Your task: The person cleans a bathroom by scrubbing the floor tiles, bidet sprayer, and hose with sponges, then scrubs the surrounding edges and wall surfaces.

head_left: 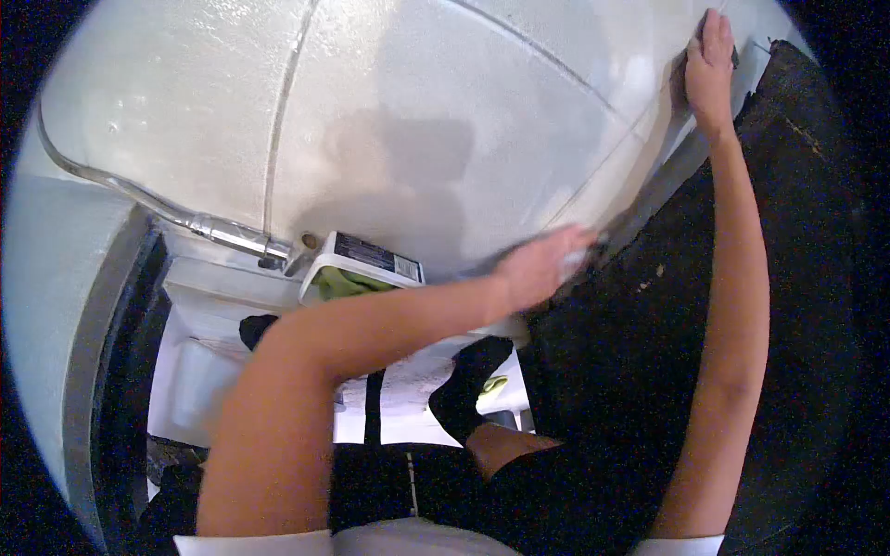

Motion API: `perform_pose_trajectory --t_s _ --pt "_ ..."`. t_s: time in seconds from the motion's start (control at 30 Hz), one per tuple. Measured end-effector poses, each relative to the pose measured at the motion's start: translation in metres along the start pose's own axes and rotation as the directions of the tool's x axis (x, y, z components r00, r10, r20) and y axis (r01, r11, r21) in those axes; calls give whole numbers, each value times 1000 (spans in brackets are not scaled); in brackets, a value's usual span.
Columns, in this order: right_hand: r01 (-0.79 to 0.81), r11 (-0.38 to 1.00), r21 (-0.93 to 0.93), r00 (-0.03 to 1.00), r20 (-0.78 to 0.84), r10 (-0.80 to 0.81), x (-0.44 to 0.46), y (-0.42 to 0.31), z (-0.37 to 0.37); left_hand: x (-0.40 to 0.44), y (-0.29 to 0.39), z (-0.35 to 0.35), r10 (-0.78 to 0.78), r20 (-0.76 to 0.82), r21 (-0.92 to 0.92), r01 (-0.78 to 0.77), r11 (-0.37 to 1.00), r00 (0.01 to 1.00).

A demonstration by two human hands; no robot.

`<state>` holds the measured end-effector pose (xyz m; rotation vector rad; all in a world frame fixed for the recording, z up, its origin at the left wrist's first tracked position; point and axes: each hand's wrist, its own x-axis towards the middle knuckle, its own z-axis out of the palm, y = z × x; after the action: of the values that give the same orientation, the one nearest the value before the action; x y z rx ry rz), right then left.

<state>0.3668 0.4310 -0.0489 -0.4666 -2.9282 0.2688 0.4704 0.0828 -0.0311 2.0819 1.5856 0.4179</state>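
Note:
My left hand (545,271) is at the lower edge of the pale wall tiles (519,139), blurred by motion. A small whitish patch shows under its fingers, pressed toward the wall; its kind is too smeared to make out. Higher up on the right, my right hand (711,60) rests against the tiled wall with its fingers stretched out. A dark edge shows just beside that hand, and I cannot tell whether it is an object or shadow. Below my left forearm stands a white tub (371,264) with a dark label and green cloth (348,283) inside.
A chrome pipe fitting (232,233) with a hose runs along the wall at left. A black surface (640,343) with a ragged edge borders the tiles on the right. My dark-socked foot (468,385) is below, near a white ledge (199,389) and a grey frame (88,371).

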Motion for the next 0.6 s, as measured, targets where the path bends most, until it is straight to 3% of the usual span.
perform_pose_trajectory --t_s 0.13,0.2,0.23,0.3,0.37,0.4,0.43,0.47,0.5,0.57,0.6 --pt "-69 992 -106 998 3 70 -8 -24 -11 -8 25 14 109 83 29 -112 993 991" --pt "-73 987 -140 997 -35 69 -5 -27 -22 -7 11 -17 303 308 105 -349 931 902" --pt "-80 987 -142 995 -62 72 -5 -25 -25 -10 2 -30 303 317 129 -358 925 899" --pt "-96 979 -180 994 -67 85 -6 -22 -25 -31 -34 -51 57 92 228 -77 971 994" --pt "-105 979 -176 992 -92 90 -8 -25 -22 -63 -78 -79 -165 -153 253 200 946 974" --pt "-110 982 -154 994 -22 108 2 -35 2 -92 -116 -95 -217 19 379 194 905 976" --pt "-125 983 -135 992 20 128 9 -42 8 -127 -146 -87 -403 -198 257 444 859 894" --pt "-143 982 -126 987 55 151 14 -48 15 -158 -172 -113 -603 -66 233 599 766 795" --pt "-164 981 -106 985 36 169 12 -50 23 -176 -195 -144 -674 -15 482 596 642 738" --pt "-236 972 18 969 74 234 11 -57 38 -222 -238 -170 -807 -217 393 806 442 549" --pt "-280 960 23 955 107 276 12 -62 40 -230 -250 -174 -800 -234 423 799 428 553"
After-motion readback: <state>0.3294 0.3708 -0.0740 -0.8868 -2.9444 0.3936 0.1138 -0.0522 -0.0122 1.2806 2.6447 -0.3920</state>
